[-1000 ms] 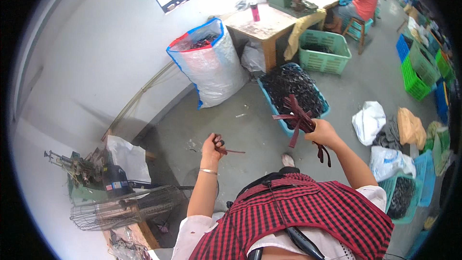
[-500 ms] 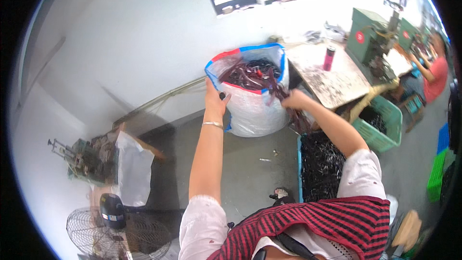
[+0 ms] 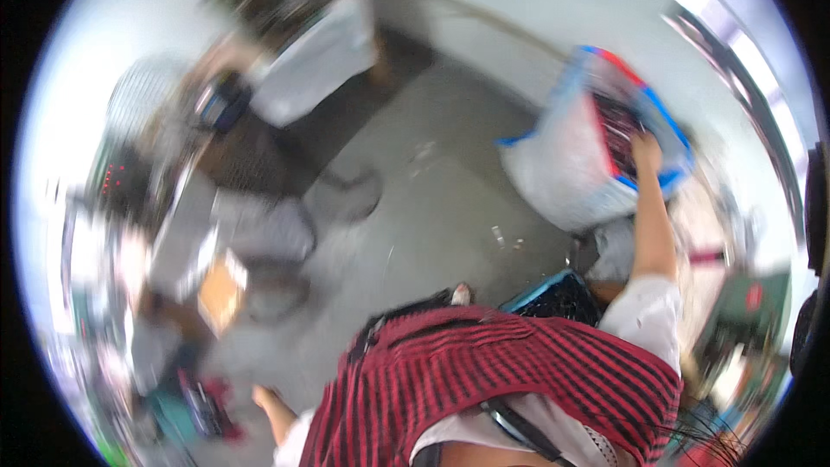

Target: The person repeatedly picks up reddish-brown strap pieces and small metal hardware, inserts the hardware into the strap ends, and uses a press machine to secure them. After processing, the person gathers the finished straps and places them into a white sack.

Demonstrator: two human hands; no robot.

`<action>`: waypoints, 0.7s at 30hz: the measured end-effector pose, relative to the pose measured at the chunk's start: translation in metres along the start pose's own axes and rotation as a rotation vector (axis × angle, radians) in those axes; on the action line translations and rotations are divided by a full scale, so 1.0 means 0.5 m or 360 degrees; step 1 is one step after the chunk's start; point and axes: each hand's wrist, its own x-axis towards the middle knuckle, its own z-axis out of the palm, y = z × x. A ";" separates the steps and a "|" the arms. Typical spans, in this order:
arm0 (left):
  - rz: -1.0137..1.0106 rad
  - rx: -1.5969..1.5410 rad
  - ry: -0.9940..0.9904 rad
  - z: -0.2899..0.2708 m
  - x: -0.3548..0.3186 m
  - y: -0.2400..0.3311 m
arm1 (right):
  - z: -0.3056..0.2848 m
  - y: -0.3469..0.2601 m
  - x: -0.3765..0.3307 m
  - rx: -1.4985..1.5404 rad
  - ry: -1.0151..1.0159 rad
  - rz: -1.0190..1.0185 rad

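Note:
My right hand (image 3: 645, 154) reaches out over the mouth of a large white woven sack (image 3: 558, 177), whose rim is edged in blue and red. Dark red and black strips (image 3: 612, 125) fill the sack's opening, just beside that hand. Its fingers are smeared by motion, so any grip is hidden. Low on the left, my left hand (image 3: 264, 398) hangs near my side, away from the sack. It is small and blurred, and its fingers cannot be made out.
A blue crate (image 3: 519, 296) with black pieces stands by my feet. Beyond my right arm are a pale worktable (image 3: 694, 216), a pink can (image 3: 707, 257) and a green machine (image 3: 752, 310). Leftward are a white-draped bench (image 3: 320, 60) and a blurred fan (image 3: 143, 91).
My view has swung left, shifting the sack rightward. The left hand has left the sack's rim and dropped to my side. My right hand has moved from the sack's side to its mouth.

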 end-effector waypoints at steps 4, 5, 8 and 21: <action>-0.0614 -0.0217 0.0472 -0.190 0.012 -0.126 | 0.297 0.266 -0.228 -0.0625 -0.0163 -0.0683; -0.0702 -0.0383 0.0463 -0.238 -0.009 -0.164 | 0.397 0.254 -0.333 -0.0741 -0.0165 -0.0929; -0.1011 -0.0319 0.0025 -0.202 -0.010 -0.251 | 0.535 0.126 -0.630 -0.0561 -0.1461 -0.0271; -0.0414 0.0380 -0.0503 -0.127 0.251 -0.243 | 0.643 -0.615 -1.275 -0.0501 -0.2040 -0.1166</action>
